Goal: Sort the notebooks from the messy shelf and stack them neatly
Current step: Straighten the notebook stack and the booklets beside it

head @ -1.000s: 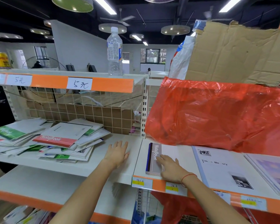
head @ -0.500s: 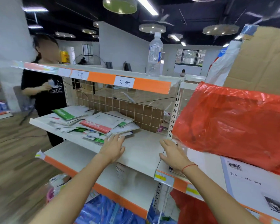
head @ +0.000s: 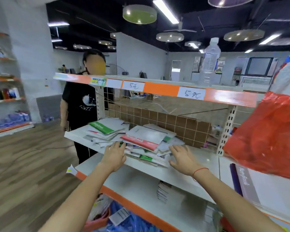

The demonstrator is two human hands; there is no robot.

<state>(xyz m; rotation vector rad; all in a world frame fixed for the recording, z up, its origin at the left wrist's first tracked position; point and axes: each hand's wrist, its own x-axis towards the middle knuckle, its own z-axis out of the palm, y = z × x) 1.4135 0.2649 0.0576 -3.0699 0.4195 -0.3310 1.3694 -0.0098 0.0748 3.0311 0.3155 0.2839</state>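
Item: messy pile of notebooks (head: 134, 141), lying on the white middle shelf (head: 196, 158) in front of a wire grid backed with brown tile-patterned board. We count two loose heaps: a left heap topped by a green-banded notebook (head: 101, 127), and a right heap topped by a red-banded notebook (head: 141, 141) with a pale cover above it. Covers are fanned at odd angles, some overhanging the shelf's front edge.

Our left hand (head: 115, 155): fingers spread, empty, fingertips touching the near left corner of the right heap. Our right hand (head: 182, 157): fingers spread, empty, resting at the heap's right edge; a red thread sits on the wrist. Neither grip is clamped on anything.

To the right, on the neighbouring shelf section: a grey notebook with purple spine (head: 244, 183), lying flat, partly under a red plastic bag (head: 266, 136).

Above: orange shelf edge with handwritten price tags (head: 191, 94); a clear water bottle (head: 209, 62) standing upright on top.

Behind the shelf's left end: a person in a black T-shirt (head: 80, 104).
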